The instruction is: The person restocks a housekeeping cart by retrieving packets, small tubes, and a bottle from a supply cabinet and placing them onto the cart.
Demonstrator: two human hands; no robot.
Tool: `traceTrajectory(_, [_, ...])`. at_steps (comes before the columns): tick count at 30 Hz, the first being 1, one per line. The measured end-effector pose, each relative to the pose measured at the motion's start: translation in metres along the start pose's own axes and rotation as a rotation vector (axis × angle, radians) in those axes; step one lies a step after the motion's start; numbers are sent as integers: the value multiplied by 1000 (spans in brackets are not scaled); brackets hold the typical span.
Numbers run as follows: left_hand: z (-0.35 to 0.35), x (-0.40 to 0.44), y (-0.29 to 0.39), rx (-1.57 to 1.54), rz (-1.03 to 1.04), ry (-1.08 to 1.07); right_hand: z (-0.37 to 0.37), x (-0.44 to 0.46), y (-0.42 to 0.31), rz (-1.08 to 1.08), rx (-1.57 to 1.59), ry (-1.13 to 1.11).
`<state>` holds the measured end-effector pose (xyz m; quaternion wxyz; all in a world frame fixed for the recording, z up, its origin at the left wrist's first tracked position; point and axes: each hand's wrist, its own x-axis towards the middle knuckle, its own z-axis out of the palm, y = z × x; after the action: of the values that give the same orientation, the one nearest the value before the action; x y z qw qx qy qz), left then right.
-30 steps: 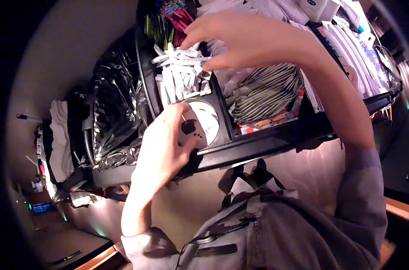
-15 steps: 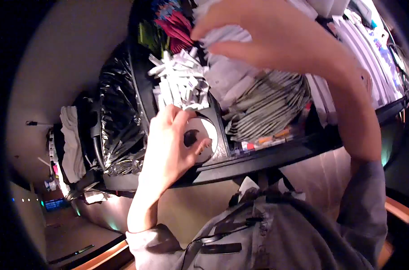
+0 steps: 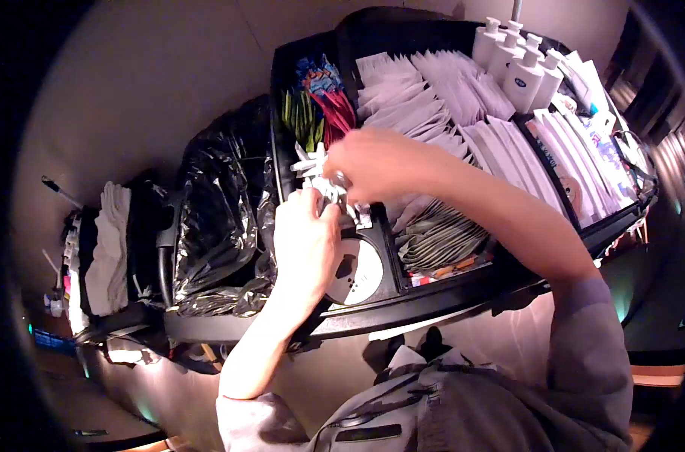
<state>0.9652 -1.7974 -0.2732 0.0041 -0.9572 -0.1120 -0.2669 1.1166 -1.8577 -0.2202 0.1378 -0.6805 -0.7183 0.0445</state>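
My left hand is at the near side of a pile of small white packets, its thumb and fingertips close together at the packets. From the right, my right hand reaches over the same pile, fingers bent down into it. Its fingertips are partly hidden, and what either hand grips is too small to make out. A round white disc with a dark mark lies in the cart's corner, just below the packets. Green packets and red packets stand behind the pile.
White pump bottles stand at the back right of the black cart. Rows of white envelopes and grey-green packets fill the middle. At left are a black bag and light gloves.
My left hand has left the white disc and moved up to the white packets. My right hand has come down onto the pile. The view now takes in more of the cart's back.
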Motion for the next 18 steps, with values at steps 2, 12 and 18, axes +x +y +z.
traceTrajectory(2, [2,-2,-3,39,-22,-2,3,10,6,-14,-110,141])
traceTrajectory(12, [2,-9,-26,74,123,35,-37,-41,-1,72,-106,374])
traceTrajectory(18, [-52,7,42,-216,167,39,-78,-270,87,735,-157,560])
